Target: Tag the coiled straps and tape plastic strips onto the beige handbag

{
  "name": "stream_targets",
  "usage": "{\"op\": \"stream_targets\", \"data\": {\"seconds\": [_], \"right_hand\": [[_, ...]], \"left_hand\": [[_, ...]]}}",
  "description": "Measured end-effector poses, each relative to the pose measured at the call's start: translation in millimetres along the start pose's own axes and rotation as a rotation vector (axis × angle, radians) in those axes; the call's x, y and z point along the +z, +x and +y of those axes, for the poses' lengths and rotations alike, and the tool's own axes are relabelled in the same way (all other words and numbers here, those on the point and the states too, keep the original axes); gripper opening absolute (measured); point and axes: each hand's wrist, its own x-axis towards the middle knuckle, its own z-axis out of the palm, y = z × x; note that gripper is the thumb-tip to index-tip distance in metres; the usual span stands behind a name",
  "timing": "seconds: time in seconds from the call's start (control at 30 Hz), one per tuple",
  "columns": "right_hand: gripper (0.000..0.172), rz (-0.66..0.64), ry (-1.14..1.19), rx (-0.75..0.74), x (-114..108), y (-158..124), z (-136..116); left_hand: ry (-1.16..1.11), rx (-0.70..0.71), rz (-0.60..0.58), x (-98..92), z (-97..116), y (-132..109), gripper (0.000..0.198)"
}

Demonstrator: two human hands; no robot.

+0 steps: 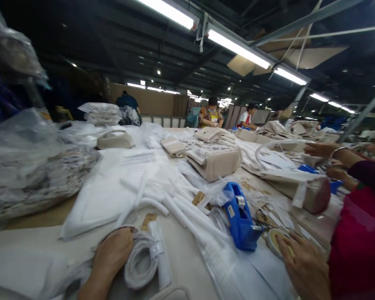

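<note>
My left hand [114, 252] is at the lower left, back upward, its fingers curled down out of sight; what they hold is hidden. Just right of it lies a coiled pale strap [140, 260], bound with a clear wrap beside a white tube. At the lower right, my right hand [306, 266] has its fingers over a roll of tape [273, 239], the index finger across its centre; the thumb is hidden. Between the hands, a blue tape dispenser [240, 225] sits tilted on plastic sheets. Long white foam tubes [187, 216] run across the table toward the dispenser.
Beige handbags [217, 162] and white packing sheets [118, 183] cover the table. Plastic-wrapped goods [40, 179] are heaped at left. At right, a co-worker in a red garment [361, 237] reaches over a beige bag [303, 189]. Other people work farther back.
</note>
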Motion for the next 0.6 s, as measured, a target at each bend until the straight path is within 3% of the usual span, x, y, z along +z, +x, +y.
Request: {"op": "stream_targets", "data": {"seconds": [0.1, 0.13, 0.2, 0.27, 0.3, 0.37, 0.4, 0.6], "right_hand": [[0.033, 0.1, 0.237, -0.234, -4, 15, -60], [0.028, 0.064, 0.308, -0.263, -1, 19, -84], [0.033, -0.121, 0.376, -0.276, 10, 26, -133], [0.029, -0.375, 0.27, -0.278, 26, 33, -174], [0.037, -0.484, 0.197, -0.28, 35, 36, -190], [0.068, -0.622, 0.09, -0.284, 51, 42, -214], [0.075, -0.655, 0.066, -0.288, 57, 45, -222], [0.059, -0.72, 0.059, -0.304, 92, 61, -254]], "left_hand": [[-0.024, -0.045, 0.028, -6.6, 7, -6, 0.045], [-0.031, -0.051, 0.035, -6.4, 7, -7, 0.045], [-0.045, -0.055, 0.049, -4.7, 6, -8, 0.045], [-0.051, -0.053, 0.067, -3.2, 6, -9, 0.044], [-0.053, -0.051, 0.078, -2.7, 5, -9, 0.044], [-0.059, -0.049, 0.1, -2.2, 6, -11, 0.043], [-0.065, -0.051, 0.109, -2.0, 6, -11, 0.042], [-0.104, -0.061, 0.128, 2.1, 6, -7, 0.043]]}}
